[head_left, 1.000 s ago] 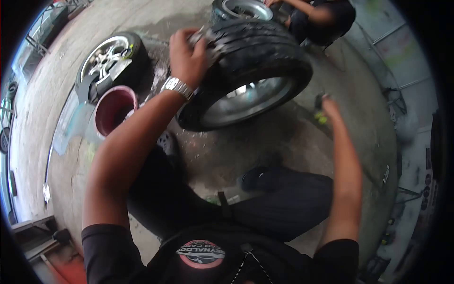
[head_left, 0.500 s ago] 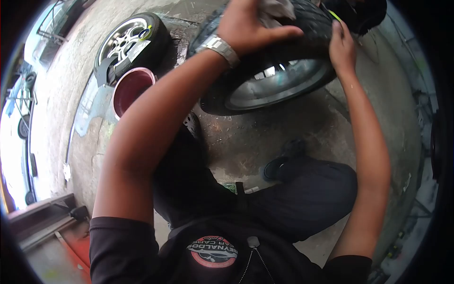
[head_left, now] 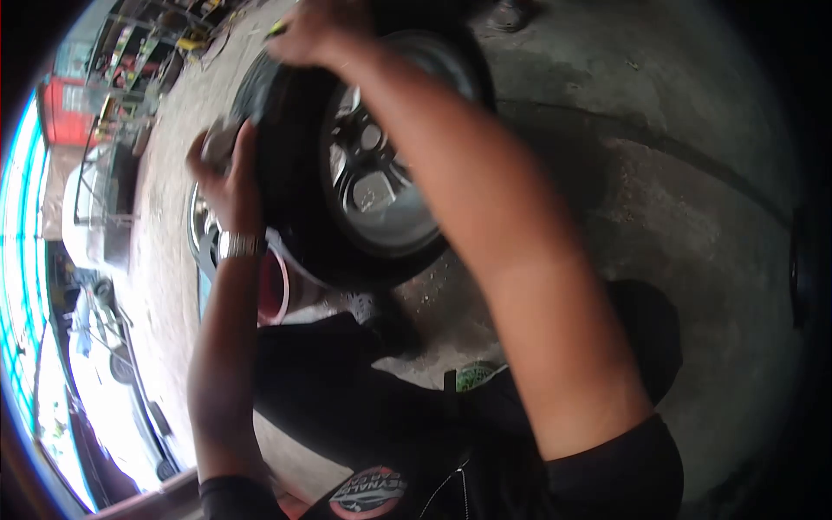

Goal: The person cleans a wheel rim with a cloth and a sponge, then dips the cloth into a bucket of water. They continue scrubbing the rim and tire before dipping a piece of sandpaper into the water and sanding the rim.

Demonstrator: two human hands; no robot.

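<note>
Black rubber tyre on a silver alloy rim (head_left: 299,204) stood upright on the grey concrete floor (head_left: 650,173), beneath the clenched fingers of the right hand (head_left: 316,39); the left hand (head_left: 227,173) clutched a grey rag (head_left: 212,139) against the tread. Probably heavy, stiff; gripped best across the tread.

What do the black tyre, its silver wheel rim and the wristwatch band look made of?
The black tyre looks like matte rubber, dull and unreflective. The silver wheel rim is probably cast alloy: smooth satin-grey spokes with glints. The wristwatch band seems polished steel, given its bright sheen.
</note>
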